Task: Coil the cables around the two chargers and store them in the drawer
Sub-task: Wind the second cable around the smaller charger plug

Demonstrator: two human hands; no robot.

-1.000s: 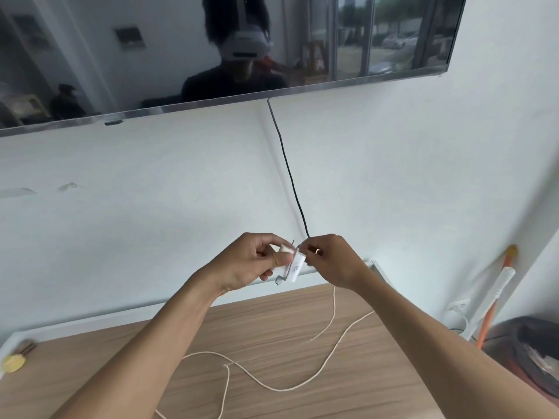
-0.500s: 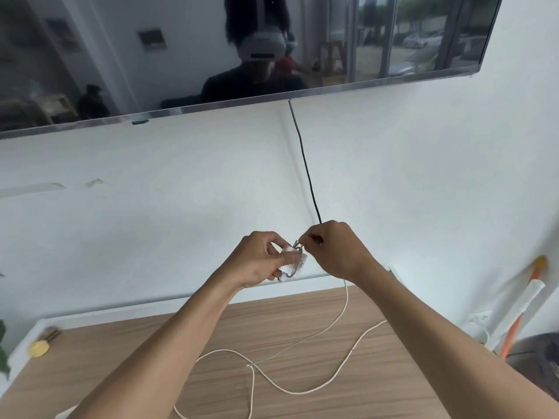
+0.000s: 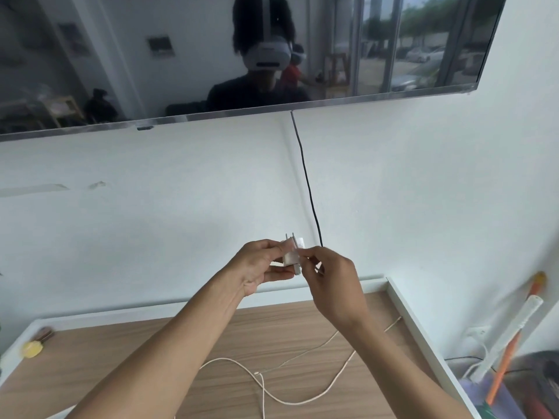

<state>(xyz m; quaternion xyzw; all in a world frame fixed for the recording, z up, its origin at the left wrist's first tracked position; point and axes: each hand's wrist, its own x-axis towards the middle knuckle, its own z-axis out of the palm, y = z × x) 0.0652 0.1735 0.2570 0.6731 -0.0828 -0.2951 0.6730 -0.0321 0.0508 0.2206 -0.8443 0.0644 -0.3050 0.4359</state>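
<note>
- Winding of the first charger [image 3: 292,254] is judged to be the step in hand; nothing has yet been stored, and no drawer can be seen.
- The charger, a small white block with its two prongs pointing to 12 o'clock, is held up in front of the wall, above the far edge of the desk [image 3: 151,352] and just at 7 o'clock of the lower end of the black cord [image 3: 308,189] that hangs from the screen [image 3: 90,71].
- The left hand [image 3: 260,267] is closed on the charger: the body is pinched between thumb and fingers from the 9 o'clock side.
- The right hand [image 3: 329,279] is met at the 3 o'clock side of the charger, its fingertips pressed together on what is taken to be the cable [image 3: 302,402] close to the block; the strand itself cannot be made out there because of blur.
- Most of the pale cable is left loose on the desk, trailing in a long loop at 6 o'clock of the hands, so few turns, if any, are judged to be on the block.
- For the next move, the charger would need to be kept steady while slack is drawn up from the desk and laid around the body in even turns, clear of the prongs.
- A second charger cannot be identified with certainty; a second strand is seen crossing the loop on the desk.
</note>
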